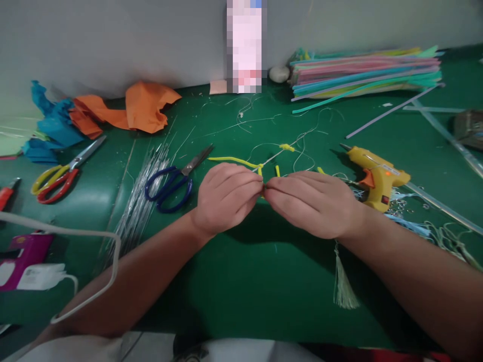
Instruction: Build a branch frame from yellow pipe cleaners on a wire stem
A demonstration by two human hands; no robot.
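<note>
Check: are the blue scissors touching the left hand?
Apart. The head view shows green mat between the blue scissors and the left hand, whose fingers pinch the yellow wire.

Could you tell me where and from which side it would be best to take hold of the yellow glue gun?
Probably by its handle. The glue gun lies on its side on the green mat, nozzle pointing up-left and handle slanting toward the near edge. Coming from above, fingers could close across the handle, away from the nozzle tip, which may be hot.

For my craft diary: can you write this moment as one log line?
left hand: pinching yellow pipe cleaner | right hand: pinching it too | nearby: glue gun, blue scissors
</note>
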